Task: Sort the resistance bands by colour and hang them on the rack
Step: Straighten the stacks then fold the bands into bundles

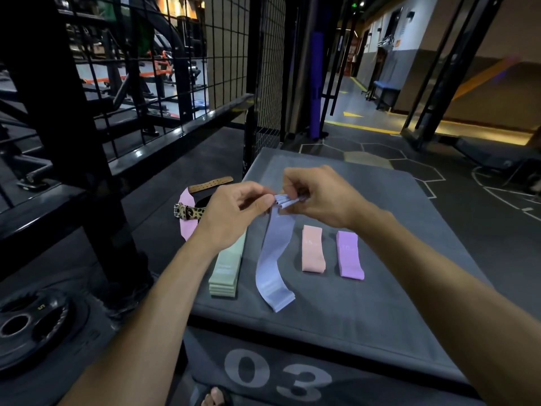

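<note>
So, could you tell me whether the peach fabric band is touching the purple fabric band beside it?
Apart. The head view shows the peach fabric band and the purple fabric band lying side by side with a strip of grey box top between them.

Mint-green bands (pixel 224 269), lavender-blue bands (pixel 273 259), peach band (pixel 313 249) and purple band (pixel 349 254) on grey box (pixel 351 317); leopard-print belt (pixel 191 212) at ten o'clock.
</note>
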### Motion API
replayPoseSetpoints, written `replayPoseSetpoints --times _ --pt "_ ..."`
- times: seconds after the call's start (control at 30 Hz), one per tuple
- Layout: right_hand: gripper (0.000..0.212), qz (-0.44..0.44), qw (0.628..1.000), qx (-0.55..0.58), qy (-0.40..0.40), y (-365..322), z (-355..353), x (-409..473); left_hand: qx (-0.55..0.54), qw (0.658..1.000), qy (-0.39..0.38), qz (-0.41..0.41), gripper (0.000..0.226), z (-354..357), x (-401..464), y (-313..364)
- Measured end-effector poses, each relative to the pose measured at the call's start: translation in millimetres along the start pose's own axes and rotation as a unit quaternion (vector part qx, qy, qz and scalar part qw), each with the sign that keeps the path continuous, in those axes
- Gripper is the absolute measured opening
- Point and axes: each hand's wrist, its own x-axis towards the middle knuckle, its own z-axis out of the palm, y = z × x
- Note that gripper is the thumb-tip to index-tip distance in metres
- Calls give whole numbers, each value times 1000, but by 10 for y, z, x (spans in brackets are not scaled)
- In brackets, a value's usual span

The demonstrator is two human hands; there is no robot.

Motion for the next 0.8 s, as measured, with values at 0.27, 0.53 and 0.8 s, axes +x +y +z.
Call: replayPoseSetpoints --times 0.27,0.53,0.8 --pt "40 21 999 34 -4 -2 -23 -25 -42 999 -13 -16 12 45 27 23" --pt "44 23 999 43 5 0 22 -49 21 1000 6 -13 10 56 49 -4" --pt "40 79 991 98 -50 -83 -100 4 76 995 65 6 11 124 50 16"
